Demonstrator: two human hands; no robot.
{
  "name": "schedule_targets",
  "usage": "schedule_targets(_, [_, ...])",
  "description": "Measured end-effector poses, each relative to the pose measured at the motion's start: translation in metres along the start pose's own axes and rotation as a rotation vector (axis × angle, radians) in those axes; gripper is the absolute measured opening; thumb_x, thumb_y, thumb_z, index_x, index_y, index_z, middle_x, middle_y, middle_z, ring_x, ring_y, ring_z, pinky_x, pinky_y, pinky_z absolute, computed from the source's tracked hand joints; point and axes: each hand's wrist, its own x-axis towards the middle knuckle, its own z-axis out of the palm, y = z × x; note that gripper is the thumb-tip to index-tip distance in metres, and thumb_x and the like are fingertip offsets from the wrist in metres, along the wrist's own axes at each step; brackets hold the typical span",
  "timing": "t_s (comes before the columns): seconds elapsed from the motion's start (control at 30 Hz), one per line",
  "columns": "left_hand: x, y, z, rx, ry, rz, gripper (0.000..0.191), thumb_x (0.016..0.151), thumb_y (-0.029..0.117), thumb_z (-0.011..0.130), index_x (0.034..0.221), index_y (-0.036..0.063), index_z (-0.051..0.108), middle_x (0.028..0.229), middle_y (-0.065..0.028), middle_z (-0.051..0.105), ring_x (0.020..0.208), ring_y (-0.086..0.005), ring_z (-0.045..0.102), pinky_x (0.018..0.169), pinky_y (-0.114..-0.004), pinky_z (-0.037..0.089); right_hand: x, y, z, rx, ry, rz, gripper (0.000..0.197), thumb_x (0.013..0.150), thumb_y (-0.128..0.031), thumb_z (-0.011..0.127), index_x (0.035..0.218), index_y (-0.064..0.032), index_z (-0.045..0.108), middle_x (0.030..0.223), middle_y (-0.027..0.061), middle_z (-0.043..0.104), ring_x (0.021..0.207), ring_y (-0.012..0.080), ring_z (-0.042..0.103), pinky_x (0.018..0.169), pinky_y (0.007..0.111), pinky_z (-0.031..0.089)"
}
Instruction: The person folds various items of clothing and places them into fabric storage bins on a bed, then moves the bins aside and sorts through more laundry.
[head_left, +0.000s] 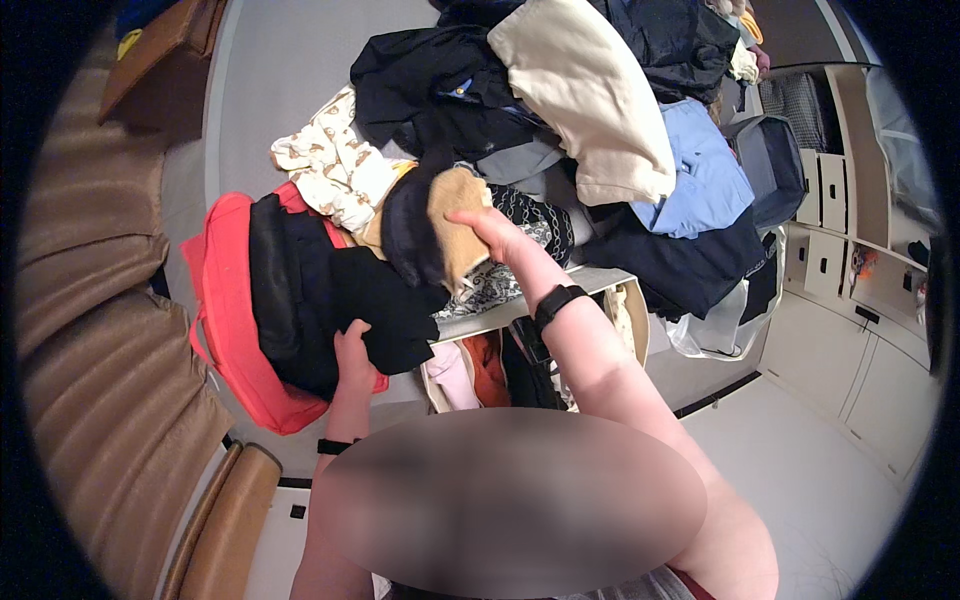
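My left hand (355, 358) grips the near edge of a black garment (390, 307), its thumb upright against the cloth. Part of that garment lies over other black clothing (281, 292) in a red fabric storage bag (229, 322). My right hand (491, 231) pinches a tan fleecy garment (455, 214) that adjoins a dark fuzzy fold (412, 225); I cannot tell whether they are one piece. Beneath it lie black-and-white patterned fabrics (491, 292). A white printed garment (330, 161) touches the bag's far side.
Dark clothes (435, 90), cream trousers (592, 97) and a light-blue garment (697, 172) pile up beyond. Closer in, a fabric box (637, 311) holds folded clothes. A grey bin (769, 169) and clear plastic bag (712, 330) stand right, near white cabinets (821, 345). Brown upholstery (112, 337) lines the left.
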Motion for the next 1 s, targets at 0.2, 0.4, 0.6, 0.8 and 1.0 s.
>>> schedule_targets(0.2, [-0.005, 0.034, 0.001, -0.179, 0.070, 0.056, 0.046, 0.063, 0.005, 0.055, 0.109, 0.0019, 0.053, 0.107, -0.0084, 0.057, 0.098, -0.0251, 0.054, 0.088, -0.037, 0.044, -0.015, -0.071, 0.045, 0.352, -0.054, -0.380, 0.052, 0.081, -0.021, 0.065, 0.123, 0.0010, 0.043, 0.116, 0.0144, 0.054, 0.106, 0.0250, 0.054, 0.091, 0.037, 0.044])
schedule_targets(0.4, [-0.014, 0.034, -0.010, -0.225, 0.135, 0.121, 0.044, 0.063, 0.002, 0.052, 0.108, 0.0011, 0.054, 0.106, -0.0083, 0.058, 0.098, -0.0254, 0.055, 0.088, -0.037, 0.045, -0.039, -0.094, 0.037, 0.286, 0.019, -0.446, 0.044, 0.084, -0.023, 0.061, 0.118, 0.0006, 0.047, 0.108, 0.0119, 0.059, 0.097, 0.0225, 0.059, 0.087, 0.035, 0.046])
schedule_targets(0.6, [-0.019, 0.041, -0.041, -0.458, -0.173, -0.004, 0.044, 0.062, 0.001, 0.047, 0.105, -0.0009, 0.055, 0.102, -0.0088, 0.060, 0.097, -0.0267, 0.057, 0.088, -0.037, 0.047, -0.082, -0.109, 0.034, 0.289, 0.065, -0.372, 0.045, 0.087, -0.032, 0.056, 0.119, -0.0010, 0.048, 0.112, 0.0111, 0.058, 0.100, 0.0224, 0.058, 0.089, 0.036, 0.045])
schedule_targets(0.8, [-0.041, 0.060, -0.039, -0.202, -0.111, 0.283, 0.046, 0.062, 0.003, 0.046, 0.107, -0.0018, 0.055, 0.101, -0.0084, 0.060, 0.095, -0.0247, 0.057, 0.085, -0.035, 0.046, -0.076, -0.140, 0.002, 0.318, 0.001, -0.605, 0.056, 0.088, -0.045, 0.051, 0.129, -0.0093, 0.039, 0.125, 0.0075, 0.049, 0.114, 0.0203, 0.048, 0.095, 0.042, 0.037])
schedule_targets(1.0, [-0.066, 0.074, -0.055, -0.147, 0.102, 0.405, 0.050, 0.066, 0.004, 0.045, 0.115, -0.0031, 0.050, 0.110, -0.0094, 0.055, 0.102, -0.0228, 0.053, 0.090, -0.032, 0.041, -0.057, -0.076, -0.018, -0.339, 0.256, -0.394, 0.047, 0.086, -0.031, 0.057, 0.126, -0.0095, 0.046, 0.106, 0.0012, 0.059, 0.092, 0.0114, 0.054, 0.078, 0.029, 0.043])
